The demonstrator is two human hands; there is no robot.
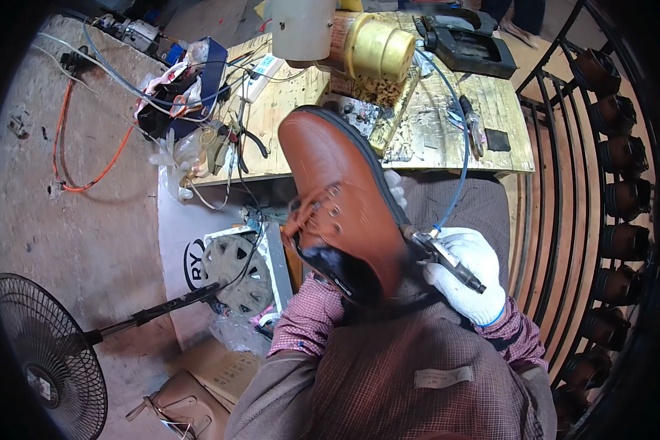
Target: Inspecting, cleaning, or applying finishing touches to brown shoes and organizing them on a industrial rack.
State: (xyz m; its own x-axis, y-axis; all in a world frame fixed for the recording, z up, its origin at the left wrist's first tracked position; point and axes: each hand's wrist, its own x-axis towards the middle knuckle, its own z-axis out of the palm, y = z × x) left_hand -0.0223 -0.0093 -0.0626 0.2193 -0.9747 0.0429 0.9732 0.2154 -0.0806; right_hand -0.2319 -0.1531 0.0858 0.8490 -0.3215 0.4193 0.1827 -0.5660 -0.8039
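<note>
A brown leather lace-up shoe (337,158) with a dark sole is held up in front of me, toe pointing away and tilted left. My left hand (396,188) is closed around it from below; only white-gloved fingertips show past the sole edge, and the shoe hides the rest. In a white glove, my right hand (484,253) grips a small metal air tool (451,264). A blue hose (462,172) joins that tool at a brass fitting. The tool's front end is close to the sole near the heel; whether it touches is unclear.
Beyond the shoe stands a wooden workbench (477,95) with a yellow cup-shaped part (381,48), a black plastic holder (469,44) and pliers (253,139). A black rack (557,183) with several shoes is at right. A fan (48,367) stands lower left, a bag (191,403) nearby.
</note>
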